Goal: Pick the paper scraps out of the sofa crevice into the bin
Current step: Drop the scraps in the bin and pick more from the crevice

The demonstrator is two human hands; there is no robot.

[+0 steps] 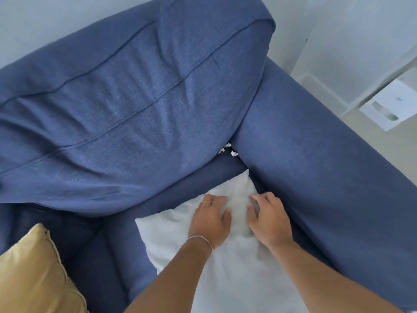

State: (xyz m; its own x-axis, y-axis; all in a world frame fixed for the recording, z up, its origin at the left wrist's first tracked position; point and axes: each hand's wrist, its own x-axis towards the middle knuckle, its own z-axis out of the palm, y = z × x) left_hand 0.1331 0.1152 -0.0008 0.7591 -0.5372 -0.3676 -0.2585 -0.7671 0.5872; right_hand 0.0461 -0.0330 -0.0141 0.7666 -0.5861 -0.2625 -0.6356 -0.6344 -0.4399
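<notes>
Small white paper scraps (228, 149) stick out of the crevice where the blue sofa's back cushion (126, 109) meets the armrest (316, 168). A white pillow (228, 263) lies on the seat in front of the crevice. My left hand (211, 220) and my right hand (268, 219) both press on the pillow's far corner, fingers curled into the fabric. Both hands are below the scraps and apart from them. No bin is in view.
A yellow cushion (33, 272) sits at the lower left of the seat. Beyond the armrest, at the right, a white box-like object (390, 109) rests on the pale floor. A light wall runs behind the sofa.
</notes>
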